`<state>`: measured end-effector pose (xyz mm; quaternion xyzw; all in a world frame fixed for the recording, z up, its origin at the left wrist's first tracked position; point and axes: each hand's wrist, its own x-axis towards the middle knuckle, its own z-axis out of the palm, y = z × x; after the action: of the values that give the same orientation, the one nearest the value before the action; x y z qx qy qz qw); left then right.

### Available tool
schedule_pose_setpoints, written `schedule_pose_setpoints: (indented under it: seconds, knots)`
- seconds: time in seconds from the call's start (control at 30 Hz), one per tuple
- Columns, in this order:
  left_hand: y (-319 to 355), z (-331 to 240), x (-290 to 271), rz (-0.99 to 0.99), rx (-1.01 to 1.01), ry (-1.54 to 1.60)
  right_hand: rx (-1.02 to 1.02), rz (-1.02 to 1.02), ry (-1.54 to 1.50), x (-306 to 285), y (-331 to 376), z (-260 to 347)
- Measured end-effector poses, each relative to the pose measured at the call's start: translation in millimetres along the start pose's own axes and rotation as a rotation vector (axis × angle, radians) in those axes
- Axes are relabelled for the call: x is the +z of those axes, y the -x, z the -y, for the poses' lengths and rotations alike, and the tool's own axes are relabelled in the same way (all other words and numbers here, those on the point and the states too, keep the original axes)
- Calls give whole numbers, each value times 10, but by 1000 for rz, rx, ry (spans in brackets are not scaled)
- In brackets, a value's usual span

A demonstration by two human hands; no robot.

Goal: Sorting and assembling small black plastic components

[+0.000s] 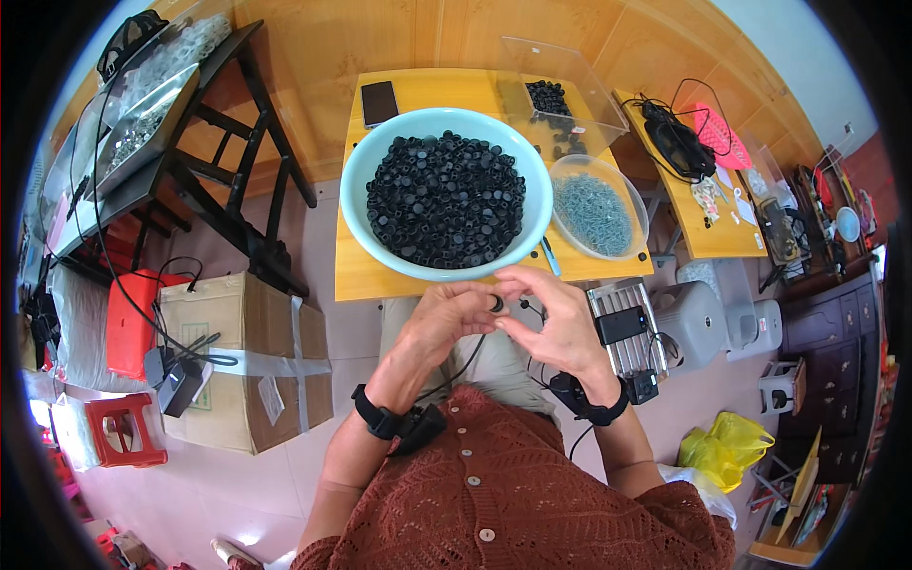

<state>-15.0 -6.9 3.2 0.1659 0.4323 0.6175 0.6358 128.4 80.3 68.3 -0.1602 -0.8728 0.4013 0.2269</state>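
Note:
In front of the table's near edge, my left hand (439, 321) pinches a small round black plastic cap (496, 303) between thumb and fingers. My right hand (562, 328) is close beside it, forefinger and thumb spread apart around the left fingertips; I see nothing held in it. Just beyond both hands stands a wide light-blue basin (355, 233) filled with many similar black caps (446, 199). To its right, a clear round tub (638, 204) holds a heap of small silvery-blue screws or pins (591, 214). A light-blue pen-like tool (550, 256) lies between the two containers.
The yellow table (366, 275) also carries a phone (379, 103) and a clear box (608, 90) with more black parts. A taped cardboard box (214, 370) is on the floor at left, near a dark rack (237, 190). A metal-ribbed device (632, 332) sits right of my knees.

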Motion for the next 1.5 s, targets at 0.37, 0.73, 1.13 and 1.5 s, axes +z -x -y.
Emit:
schedule_pose_setpoints:
  seconds: [0.37,0.73,1.13,1.5]
  knots:
    - [-13,32,67,-57,76,99,-22,-344,95,265,71,-113]
    - [-1,16,15,14,68,76,-182,-313,208,235,24,-161]
    - [22,-60,-67,79,2,16,-244,-221,235,234,14,-193]
    - [60,-39,-29,47,64,27,-91,-237,1,277,31,-200]
